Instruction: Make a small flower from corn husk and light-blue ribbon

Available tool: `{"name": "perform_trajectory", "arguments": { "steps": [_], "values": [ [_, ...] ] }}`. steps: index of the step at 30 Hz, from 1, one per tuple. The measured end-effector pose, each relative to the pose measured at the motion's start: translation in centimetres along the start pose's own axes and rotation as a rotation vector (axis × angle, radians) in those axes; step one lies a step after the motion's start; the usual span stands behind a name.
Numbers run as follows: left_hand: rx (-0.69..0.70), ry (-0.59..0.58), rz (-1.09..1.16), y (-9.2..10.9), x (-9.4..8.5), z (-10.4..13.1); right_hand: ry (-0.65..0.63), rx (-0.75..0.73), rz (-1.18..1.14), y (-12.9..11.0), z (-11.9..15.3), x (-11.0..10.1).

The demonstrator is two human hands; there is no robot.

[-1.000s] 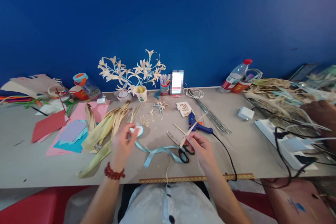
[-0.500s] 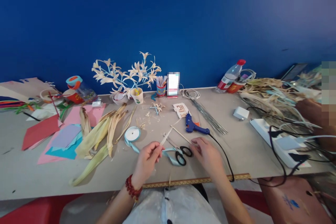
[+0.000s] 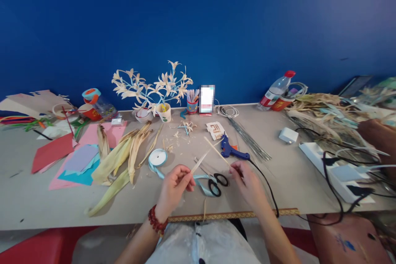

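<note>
My left hand [image 3: 177, 185] pinches a narrow pale strip [image 3: 200, 162], apparently corn husk, between thumb and fingers; it points up and away. A thin wooden stick [image 3: 217, 150] is gripped in the fingers of my right hand [image 3: 247, 183]. Its far end slants up to the left, near the strip's pointed tip. Between the hands lie black-handled scissors [image 3: 214, 187], partly over a light blue ribbon [image 3: 202, 184]. Beyond my right hand, a blue glue gun [image 3: 236, 152] rests with its nozzle by a stained white card [image 3: 215, 130].
A ribbon spool [image 3: 157, 157], corn husks [image 3: 135, 150] and coloured paper [image 3: 52, 154] lie leftward. Husk flowers [image 3: 167, 84] stand in a paper cup [image 3: 164, 114] at the back. Wires [image 3: 252, 140], a power strip [image 3: 324, 173] with cables and another person's hand [image 3: 375, 136] are rightward.
My right hand has lifted the stick, so its far end reaches higher and farther past the strip. My left hand keeps its pinch. The whole view has shifted slightly.
</note>
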State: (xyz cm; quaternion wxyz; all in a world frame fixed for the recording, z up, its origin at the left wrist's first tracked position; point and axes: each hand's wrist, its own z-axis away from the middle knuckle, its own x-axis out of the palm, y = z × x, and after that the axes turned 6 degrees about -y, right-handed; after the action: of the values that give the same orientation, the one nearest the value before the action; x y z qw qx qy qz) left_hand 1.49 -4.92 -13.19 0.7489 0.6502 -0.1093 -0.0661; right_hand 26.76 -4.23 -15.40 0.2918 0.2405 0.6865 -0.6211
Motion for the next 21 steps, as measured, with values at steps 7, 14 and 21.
{"name": "perform_trajectory", "arguments": {
  "steps": [7,14,21],
  "values": [
    [-0.022,-0.051,0.023,0.6,0.8,-0.2,-0.126,-0.113,-0.149,-4.9,-1.0,1.3],
    [0.024,-0.086,-0.115,1.0,0.7,0.2,-0.347,-0.148,-0.267,-7.8,-0.4,2.5],
    [0.055,-0.138,-0.083,1.3,0.4,0.7,-0.348,-0.148,-0.294,-7.9,-0.7,3.5]
  ]
}}
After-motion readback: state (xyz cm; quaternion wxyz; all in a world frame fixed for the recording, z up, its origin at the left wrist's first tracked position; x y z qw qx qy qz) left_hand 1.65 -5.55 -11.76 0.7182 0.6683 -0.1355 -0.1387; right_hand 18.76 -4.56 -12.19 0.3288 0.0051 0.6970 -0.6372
